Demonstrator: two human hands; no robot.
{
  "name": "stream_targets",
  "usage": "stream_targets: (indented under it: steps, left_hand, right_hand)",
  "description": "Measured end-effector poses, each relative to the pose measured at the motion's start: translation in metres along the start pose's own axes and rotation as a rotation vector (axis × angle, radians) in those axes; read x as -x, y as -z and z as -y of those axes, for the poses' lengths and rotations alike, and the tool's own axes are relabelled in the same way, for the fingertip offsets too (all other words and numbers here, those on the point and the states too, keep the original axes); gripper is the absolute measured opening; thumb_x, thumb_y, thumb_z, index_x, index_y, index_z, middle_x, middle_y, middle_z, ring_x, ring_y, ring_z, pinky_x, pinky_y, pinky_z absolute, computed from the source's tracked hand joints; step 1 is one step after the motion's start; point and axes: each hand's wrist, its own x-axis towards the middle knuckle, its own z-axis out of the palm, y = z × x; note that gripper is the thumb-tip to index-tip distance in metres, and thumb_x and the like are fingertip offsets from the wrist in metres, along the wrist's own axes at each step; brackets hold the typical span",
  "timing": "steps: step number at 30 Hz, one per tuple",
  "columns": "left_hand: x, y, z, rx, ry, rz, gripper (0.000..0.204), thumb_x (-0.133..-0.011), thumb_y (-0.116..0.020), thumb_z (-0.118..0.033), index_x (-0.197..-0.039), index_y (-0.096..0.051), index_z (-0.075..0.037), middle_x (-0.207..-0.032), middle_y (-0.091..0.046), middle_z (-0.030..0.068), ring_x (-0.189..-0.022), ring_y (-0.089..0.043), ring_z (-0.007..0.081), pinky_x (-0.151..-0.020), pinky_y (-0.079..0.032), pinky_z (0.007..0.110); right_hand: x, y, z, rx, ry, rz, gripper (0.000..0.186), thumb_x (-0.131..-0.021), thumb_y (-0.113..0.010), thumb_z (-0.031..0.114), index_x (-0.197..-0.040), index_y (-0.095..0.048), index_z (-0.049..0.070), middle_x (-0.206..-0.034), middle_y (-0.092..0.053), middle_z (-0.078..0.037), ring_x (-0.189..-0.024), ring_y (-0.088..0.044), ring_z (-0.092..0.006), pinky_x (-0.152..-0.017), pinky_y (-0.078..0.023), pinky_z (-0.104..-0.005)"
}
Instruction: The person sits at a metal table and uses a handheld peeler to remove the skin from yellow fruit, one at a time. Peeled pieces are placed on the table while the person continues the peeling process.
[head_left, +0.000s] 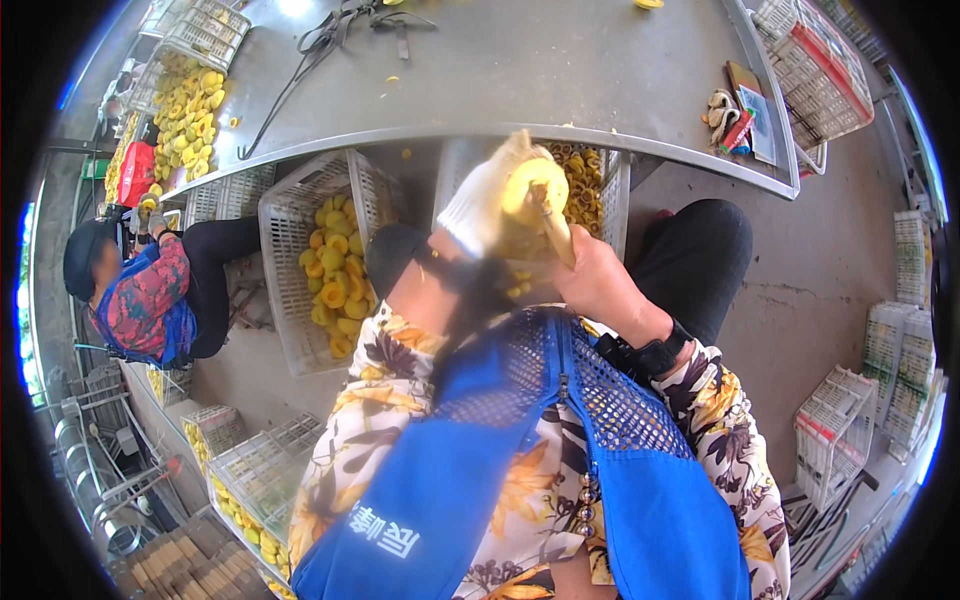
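Observation:
My left hand (478, 205), in a white glove, is closed around a yellow peach half (520, 185) with its brown centre facing up. Bare, my right hand (608, 288) grips a wooden-handled tool (560, 238). The tool's head meets the middle of the peach, where its exact shape is hard to make out. Both hands are just off the table's near edge, above a white crate (622, 205) holding small yellow-brown pieces (583, 190). To the left, another white crate (280, 255) contains yellow peaches (338, 265), several of them halved.
A metal table (560, 75) spans the front, with dark straps (345, 30) and small items (735, 125) on it. At left, a co-worker (150, 285) sits near a peach heap (190, 120). Crates (835, 435) stand on the floor at right and lower left (270, 465).

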Motion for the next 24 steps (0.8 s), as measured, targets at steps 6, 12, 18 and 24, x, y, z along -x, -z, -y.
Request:
stream_targets:
  steps: [6, 12, 18, 24]
  left_hand:
    - [0.006, -0.028, 0.008, -0.067, -0.208, -0.456, 0.023, -0.086, -0.054, -0.025, -0.089, -0.061, -0.002, -0.084, -0.062, 0.0019, -0.081, -0.056, 0.0117, -0.073, -0.046, 0.025]
    - [0.003, -0.020, 0.019, -0.267, -0.311, -0.392, 0.024, -0.086, -0.051, -0.022, -0.094, -0.059, 0.000, -0.086, -0.063, 0.0093, -0.074, -0.060, 0.0169, -0.065, -0.048, 0.026]
    - [-0.001, -0.005, 0.017, 0.032, -0.129, -0.172, 0.026, -0.086, -0.052, -0.023, -0.097, -0.057, 0.000, -0.083, -0.062, 0.0144, -0.067, -0.059, 0.0198, -0.059, -0.049, 0.027]
    - [-0.008, -0.026, 0.011, -0.096, -0.287, -0.479, 0.024, -0.085, -0.057, -0.022, -0.090, -0.058, 0.002, -0.071, -0.059, 0.0096, -0.058, -0.056, 0.0159, -0.049, -0.047, 0.029]
  right_hand:
    - [-0.008, -0.010, 0.008, -0.405, -0.212, -0.005, 0.018, -0.080, -0.051, 0.012, -0.091, -0.048, -0.001, -0.064, -0.053, -0.004, -0.051, -0.052, -0.0135, -0.047, -0.042, -0.0276]
    - [-0.006, 0.013, 0.026, -0.552, -0.342, 0.148, 0.013, -0.080, -0.047, 0.010, -0.088, -0.046, 0.000, -0.054, -0.044, 0.000, -0.038, -0.043, -0.0068, -0.036, -0.035, -0.0218]
    - [-0.009, 0.021, 0.024, -0.619, -0.442, 0.311, 0.009, -0.080, -0.046, 0.008, -0.087, -0.044, 0.002, -0.054, -0.043, 0.001, -0.038, -0.041, -0.0062, -0.036, -0.035, -0.0214]
    - [-0.015, 0.022, 0.009, -1.228, -0.578, 0.503, 0.009, -0.080, -0.048, 0.003, -0.089, -0.045, 0.005, -0.051, -0.034, 0.004, -0.035, -0.030, -0.0042, -0.033, -0.027, -0.0210]
